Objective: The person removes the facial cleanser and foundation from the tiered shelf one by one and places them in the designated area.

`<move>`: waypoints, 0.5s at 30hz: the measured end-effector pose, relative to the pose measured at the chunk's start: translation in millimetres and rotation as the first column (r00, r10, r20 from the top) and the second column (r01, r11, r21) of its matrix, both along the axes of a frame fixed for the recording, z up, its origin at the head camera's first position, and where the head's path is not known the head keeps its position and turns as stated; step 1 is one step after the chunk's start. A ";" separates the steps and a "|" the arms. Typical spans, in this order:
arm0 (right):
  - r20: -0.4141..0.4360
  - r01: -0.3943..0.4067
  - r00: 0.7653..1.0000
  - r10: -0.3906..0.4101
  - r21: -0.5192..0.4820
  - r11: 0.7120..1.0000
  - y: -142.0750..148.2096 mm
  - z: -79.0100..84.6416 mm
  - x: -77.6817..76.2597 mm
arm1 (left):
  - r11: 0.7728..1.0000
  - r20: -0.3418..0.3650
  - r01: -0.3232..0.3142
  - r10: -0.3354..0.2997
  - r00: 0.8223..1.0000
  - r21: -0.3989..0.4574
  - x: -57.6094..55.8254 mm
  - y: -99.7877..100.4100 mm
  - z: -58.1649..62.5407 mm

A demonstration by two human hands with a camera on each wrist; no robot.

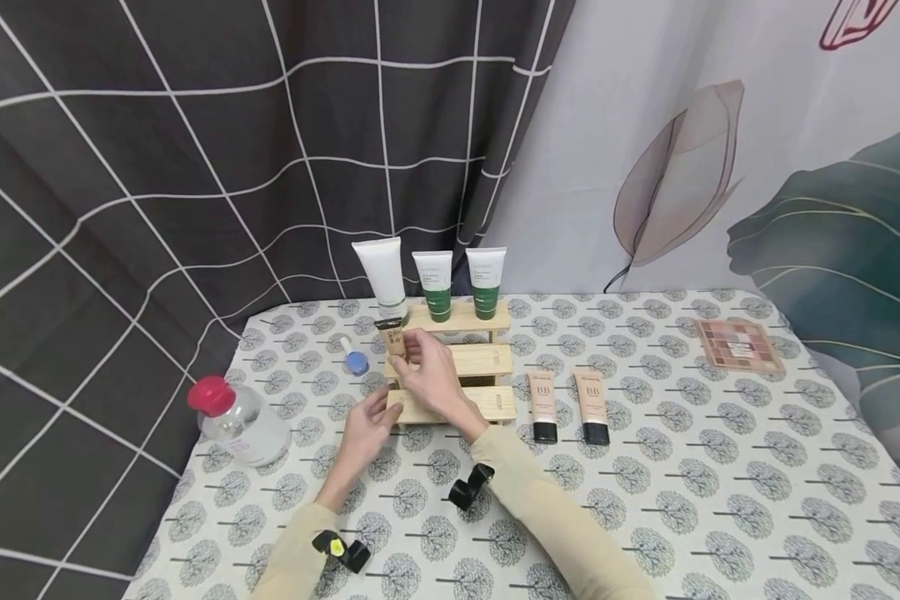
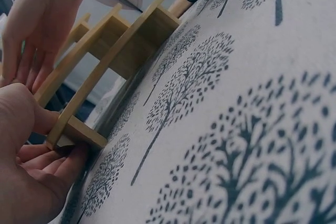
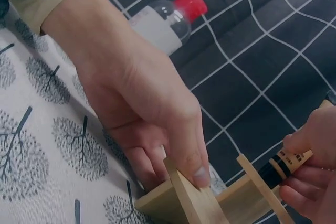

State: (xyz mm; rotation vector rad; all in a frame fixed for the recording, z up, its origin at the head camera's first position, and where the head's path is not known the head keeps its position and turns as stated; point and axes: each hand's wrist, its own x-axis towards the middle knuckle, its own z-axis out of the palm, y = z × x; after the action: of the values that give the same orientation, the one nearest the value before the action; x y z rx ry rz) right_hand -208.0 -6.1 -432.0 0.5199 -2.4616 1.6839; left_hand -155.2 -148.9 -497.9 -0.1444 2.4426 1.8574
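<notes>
A three-step wooden rack (image 1: 483, 360) stands on the patterned cloth. At the left end of its lowest step, my left hand (image 1: 366, 432) grips the board, thumb on top and fingers underneath, as the left wrist view shows. My right hand (image 1: 433, 375) pinches a small tan tube (image 3: 292, 158) with dark ends, upright at the left end of the middle step. In the right wrist view the tube's black cap (image 3: 270, 176) is close against the wood. Along the top step stand a taller white tube (image 1: 382, 271) and two white-and-green tubes (image 1: 437, 287).
Two BB cream tubes (image 1: 542, 400) lie right of the rack. Farther right is a makeup palette (image 1: 738, 346). A clear bottle with a red cap (image 1: 243, 425) stands at the left, and a small blue-and-white item (image 1: 356, 362) lies near the rack. Curtains hang behind the table.
</notes>
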 end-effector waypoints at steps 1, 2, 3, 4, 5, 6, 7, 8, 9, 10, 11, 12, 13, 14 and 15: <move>-0.006 0.002 1.000 -0.002 0.008 1.000 0.6 0.1 0.0 | 1.000 0.001 0.001 -0.001 1.000 0.001 0.0 0.3 -0.3; -0.011 0.006 1.000 -0.006 0.017 1.000 1.6 0.3 0.1 | 1.000 0.000 0.002 -0.002 1.000 0.001 -0.1 0.6 -0.3; -0.018 0.009 1.000 -0.009 0.021 1.000 3.1 0.6 0.4 | 1.000 0.001 0.003 -0.003 1.000 0.002 -0.1 0.9 -0.2; -0.029 0.014 1.000 -0.013 0.024 1.000 4.9 1.0 0.8 | 1.000 -0.003 0.005 -0.005 1.000 -0.002 -0.1 1.1 -0.3; -0.037 0.018 0.999 -0.017 0.026 0.999 7.1 1.5 1.3 | 1.000 -0.003 0.005 -0.005 1.000 -0.003 -0.1 1.3 -0.2; -0.046 0.025 0.999 -0.023 0.027 0.999 9.4 1.8 1.5 | 1.000 -0.002 0.004 -0.004 1.000 -0.005 -0.1 1.5 -0.1; -0.053 0.030 0.998 -0.029 0.027 0.999 12.0 1.9 1.6 | 1.000 -0.001 0.002 -0.002 1.000 -0.006 -0.2 1.5 -0.1; -0.056 0.037 0.998 -0.036 0.025 0.999 14.7 2.1 1.8 | 1.000 -0.001 -0.002 0.002 1.000 -0.011 -0.2 1.5 -0.1; -0.059 0.043 0.997 -0.041 0.021 0.999 17.7 2.3 2.0 | 1.000 0.001 -0.004 0.004 1.000 -0.013 -0.1 1.4 0.1; -0.057 0.051 0.997 -0.050 0.021 0.998 20.8 2.4 2.2 | 1.000 0.004 -0.008 0.008 1.000 -0.015 -0.1 1.2 0.3; -0.052 0.059 0.997 -0.058 0.018 0.998 24.0 2.5 2.2 | 1.000 0.012 -0.012 0.013 1.000 -0.012 -0.1 1.3 0.5; -0.046 0.066 0.997 -0.065 0.018 0.998 27.2 2.4 2.3 | 1.000 0.013 -0.016 0.016 1.000 -0.016 0.1 1.3 0.6; -0.041 0.073 0.997 -0.072 0.019 0.997 30.6 2.5 2.6 | 1.000 0.013 -0.019 0.019 1.000 -0.018 0.2 1.2 0.8; -0.038 0.079 0.996 -0.078 0.020 0.997 34.0 2.5 2.7 | 1.000 0.013 -0.020 0.021 1.000 -0.019 0.2 1.1 1.0; -0.035 0.084 0.996 -0.084 0.020 0.996 37.4 2.6 2.9 | 1.000 0.012 -0.021 0.022 1.000 -0.016 0.2 1.1 1.2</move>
State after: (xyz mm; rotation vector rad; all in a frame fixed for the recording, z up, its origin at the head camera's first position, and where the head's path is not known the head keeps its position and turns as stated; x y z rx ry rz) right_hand -205.1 31.4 -429.4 0.4371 -2.4438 1.6059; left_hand -154.9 -147.8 -496.7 -0.1829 2.4576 1.8410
